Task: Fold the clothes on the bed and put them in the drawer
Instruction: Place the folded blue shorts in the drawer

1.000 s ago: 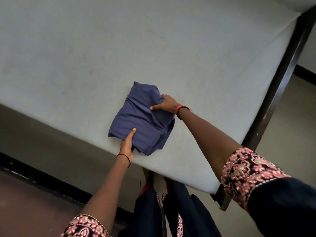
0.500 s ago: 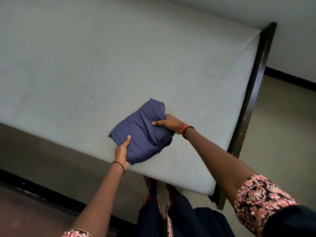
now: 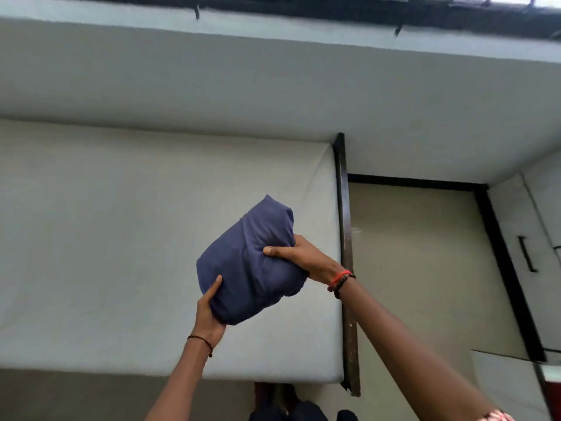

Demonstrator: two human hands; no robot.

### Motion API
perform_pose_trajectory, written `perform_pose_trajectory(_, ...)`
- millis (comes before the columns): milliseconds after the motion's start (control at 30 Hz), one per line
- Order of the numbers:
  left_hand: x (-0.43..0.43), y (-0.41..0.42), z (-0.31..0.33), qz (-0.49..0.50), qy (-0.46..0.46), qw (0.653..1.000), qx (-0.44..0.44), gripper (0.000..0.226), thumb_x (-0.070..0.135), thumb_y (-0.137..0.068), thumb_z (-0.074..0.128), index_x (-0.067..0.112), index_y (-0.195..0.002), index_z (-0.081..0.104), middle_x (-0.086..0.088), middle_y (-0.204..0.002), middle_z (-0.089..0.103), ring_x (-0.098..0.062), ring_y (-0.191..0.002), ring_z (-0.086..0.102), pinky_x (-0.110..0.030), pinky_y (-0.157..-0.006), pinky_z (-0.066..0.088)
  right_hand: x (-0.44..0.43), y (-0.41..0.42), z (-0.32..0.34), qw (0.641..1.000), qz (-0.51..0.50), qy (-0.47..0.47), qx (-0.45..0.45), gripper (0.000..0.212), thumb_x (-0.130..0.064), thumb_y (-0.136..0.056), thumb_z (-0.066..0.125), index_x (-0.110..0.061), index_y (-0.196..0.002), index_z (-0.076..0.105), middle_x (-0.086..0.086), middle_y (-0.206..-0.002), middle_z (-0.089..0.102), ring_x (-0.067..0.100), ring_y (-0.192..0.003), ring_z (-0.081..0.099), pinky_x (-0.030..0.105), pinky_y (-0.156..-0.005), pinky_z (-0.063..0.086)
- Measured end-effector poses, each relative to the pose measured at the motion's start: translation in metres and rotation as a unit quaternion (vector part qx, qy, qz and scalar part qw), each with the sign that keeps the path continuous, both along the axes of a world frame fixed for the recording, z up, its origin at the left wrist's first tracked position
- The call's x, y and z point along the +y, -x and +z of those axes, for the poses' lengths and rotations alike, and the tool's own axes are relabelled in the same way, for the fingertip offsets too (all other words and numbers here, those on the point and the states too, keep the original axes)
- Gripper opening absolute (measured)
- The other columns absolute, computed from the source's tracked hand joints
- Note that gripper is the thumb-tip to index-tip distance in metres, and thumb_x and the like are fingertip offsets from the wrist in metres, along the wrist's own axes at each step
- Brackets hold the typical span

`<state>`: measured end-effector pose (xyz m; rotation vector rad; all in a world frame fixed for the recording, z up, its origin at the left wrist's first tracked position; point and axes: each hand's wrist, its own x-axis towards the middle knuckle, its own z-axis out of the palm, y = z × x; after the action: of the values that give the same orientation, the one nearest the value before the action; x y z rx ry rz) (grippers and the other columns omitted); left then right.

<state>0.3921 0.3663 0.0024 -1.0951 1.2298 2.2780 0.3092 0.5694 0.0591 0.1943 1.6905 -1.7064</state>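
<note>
A folded navy-blue garment [image 3: 249, 268] hangs in the air above the right part of the bed, clear of the pale mattress [image 3: 121, 238]. My left hand [image 3: 209, 314] grips its lower left corner from below, thumb on top. My right hand [image 3: 299, 258] grips its right side, thumb across the top and fingers hidden behind the cloth. No other clothes show on the mattress.
The dark bed frame post [image 3: 344, 253] runs down the mattress's right edge. Right of it lies bare beige floor [image 3: 419, 268]. A white cabinet front with a dark handle [image 3: 528, 253] stands at the far right. A pale wall rises behind the bed.
Both hands lifted the folded garment off the mattress and carried it up and to the right. My view swung up and right, bringing the wall and the cabinet into sight.
</note>
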Motion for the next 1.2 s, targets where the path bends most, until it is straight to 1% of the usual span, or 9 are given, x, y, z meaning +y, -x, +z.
perform_pose_trajectory(267,0.072,0.026,0.066,-0.161,-0.068,0.984,0.041,0.043,0.039,-0.081,0.054,0.011,-0.112,0.063,-0.01,-0.108,0.071,-0.029,-0.094,0.069,-0.039,-0.077,0.054,0.08,-0.047,0.083,0.982,-0.188,0.022,0.023,0.031,-0.02,-0.079,0.075,-0.012,-0.106,0.062,0.006,-0.104,0.071,0.021,-0.099,0.068,0.034,-0.088,0.054)
perform_pose_trajectory(367,0.105,0.035,0.082,-0.242,-0.093,0.964,0.054,0.037,0.035,-0.092,0.045,0.006,-0.107,0.061,-0.009,-0.093,0.074,-0.028,-0.083,0.071,-0.037,-0.064,0.059,0.113,-0.075,0.097,0.96,-0.276,0.016,0.036,0.026,-0.019,-0.08,0.074,-0.016,-0.102,0.061,0.004,-0.101,0.072,0.019,-0.096,0.069,0.033,-0.085,0.055)
perform_pose_trajectory(467,0.148,0.037,0.096,-0.335,-0.055,0.939,0.053,0.027,0.032,-0.096,0.044,0.01,-0.103,0.059,-0.005,-0.082,0.072,-0.025,-0.083,0.064,-0.037,-0.068,0.052,0.155,-0.114,0.102,0.928,-0.369,0.017,0.041,0.04,-0.023,-0.078,0.076,-0.011,-0.112,0.06,0.006,-0.105,0.072,0.021,-0.099,0.068,0.036,-0.087,0.055)
perform_pose_trajectory(533,0.179,0.033,0.107,-0.407,-0.045,0.911,0.052,0.026,0.03,-0.092,0.051,0.009,-0.105,0.06,-0.01,-0.091,0.069,-0.025,-0.085,0.063,-0.036,-0.067,0.052,0.182,-0.145,0.101,0.901,-0.432,0.002,0.035,0.047,-0.027,-0.077,0.077,-0.008,-0.116,0.059,0.009,-0.108,0.071,0.022,-0.1,0.068,0.038,-0.088,0.055)
perform_pose_trajectory(633,0.225,0.021,0.118,-0.517,-0.028,0.854,0.045,0.038,0.028,-0.078,0.069,0.008,-0.11,0.063,-0.013,-0.097,0.073,-0.028,-0.091,0.066,-0.032,-0.062,0.051,0.216,-0.192,0.096,0.853,-0.52,0.009,0.03,0.035,-0.022,-0.081,0.074,-0.006,-0.11,0.063,0.01,-0.104,0.072,0.023,-0.098,0.068,0.038,-0.088,0.055)
perform_pose_trajectory(833,0.333,-0.026,0.132,-0.645,0.003,0.762,0.058,0.063,0.026,-0.053,0.082,0.006,-0.108,0.06,-0.013,-0.099,0.068,-0.028,-0.091,0.065,-0.036,-0.078,0.052,0.274,-0.301,0.084,0.745,-0.666,0.045,0.015,0.031,-0.019,-0.081,0.073,-0.006,-0.108,0.065,0.011,-0.104,0.072,0.024,-0.098,0.068,0.035,-0.082,0.055)
perform_pose_trajectory(1000,0.423,-0.088,0.131,-0.706,-0.012,0.704,0.069,0.042,0.017,-0.059,0.071,0.003,-0.097,0.06,-0.011,-0.098,0.062,-0.026,-0.083,0.061,-0.034,-0.071,0.051,0.318,-0.383,0.069,0.647,-0.76,0.061,-0.001,0.031,-0.017,-0.08,0.074,-0.008,-0.108,0.064,0.01,-0.103,0.071,0.023,-0.096,0.067,0.033,-0.075,0.054)
perform_pose_trajectory(1067,0.458,-0.116,0.126,-0.724,-0.006,0.687,0.063,0.035,0.015,-0.063,0.066,0.003,-0.095,0.06,-0.011,-0.096,0.063,-0.026,-0.081,0.061,-0.034,-0.07,0.051,0.339,-0.417,0.061,0.621,-0.781,0.07,-0.009,0.038,-0.019,-0.078,0.075,-0.009,-0.111,0.061,0.01,-0.108,0.069,0.025,-0.1,0.065,0.035,-0.079,0.054)
perform_pose_trajectory(1200,0.53,-0.167,0.111,-0.746,0.035,0.663,0.046,0.035,0.007,-0.073,0.069,0.003,-0.108,0.064,-0.013,-0.112,0.066,-0.024,-0.105,0.059,-0.032,-0.077,0.048,0.387,-0.478,0.046,0.584,-0.806,0.089,-0.025,0.03,-0.018,-0.081,0.073,-0.01,-0.107,0.062,0.01,-0.105,0.069,0.023,-0.096,0.066,0.032,-0.073,0.054)
